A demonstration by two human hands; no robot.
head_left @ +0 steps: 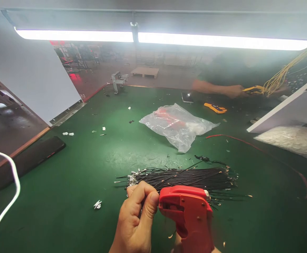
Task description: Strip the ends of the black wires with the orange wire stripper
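Note:
My left hand (pixel 137 221) is closed in a pinch, thumb against curled fingers, right at the front end of a red pistol-grip hand tool (pixel 193 214). Whatever lies between those fingers is hidden. My right hand (pixel 178 242) shows only in small part, wrapped round the tool's handle from behind. The tool has a trigger on its left side and a pale knob at its rear. Just beyond both hands lies a bundle of black wires (pixel 185 177), with metal terminals at the left ends and bare copper at several right ends.
A clear plastic bag (pixel 180 126) with something red inside lies mid-table. Beyond it are a phone (pixel 187 97) and yellow pliers (pixel 215 108). Another person's hand (pixel 234 91) holds a yellow tool by yellow wires (pixel 282 75). White scraps (pixel 97 204) and a red wire (pixel 264 149) lie about.

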